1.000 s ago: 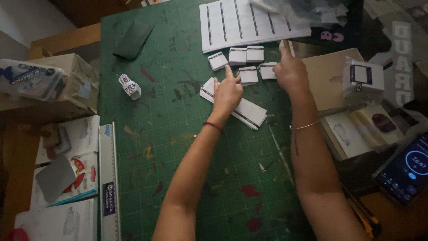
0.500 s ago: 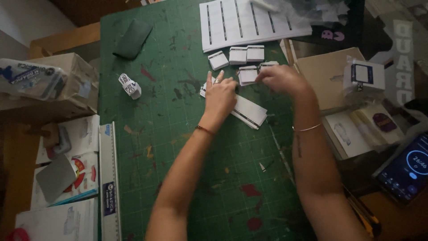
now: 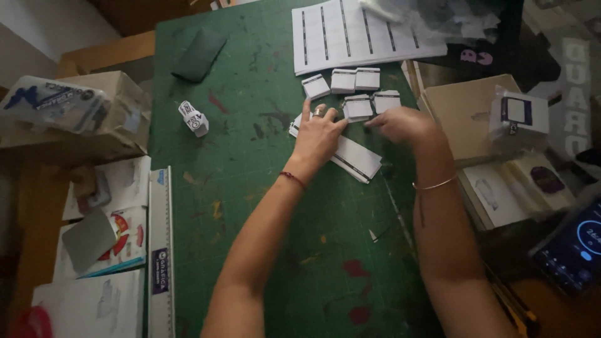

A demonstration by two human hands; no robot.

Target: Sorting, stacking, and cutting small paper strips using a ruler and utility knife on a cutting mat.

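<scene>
Two hands sort small white cards on a green mat.

The left hand (image 3: 319, 134) lies flat with fingers spread apart on a strip (image 3: 354, 158) of paper, which runs out past its palm. The right hand (image 3: 400, 123) has its fingers drawn together at a card (image 3: 358, 107) just ahead of the left fingertips. More cards (image 3: 355, 79) lie beyond both hands, before a printed sheet (image 3: 357, 34).

The right hand (image 3: 400, 125), stretched flat toward the top a second ago, is now pulled back and curled, meeting the left hand (image 3: 319, 134) over the paper strips (image 3: 357, 159).
</scene>
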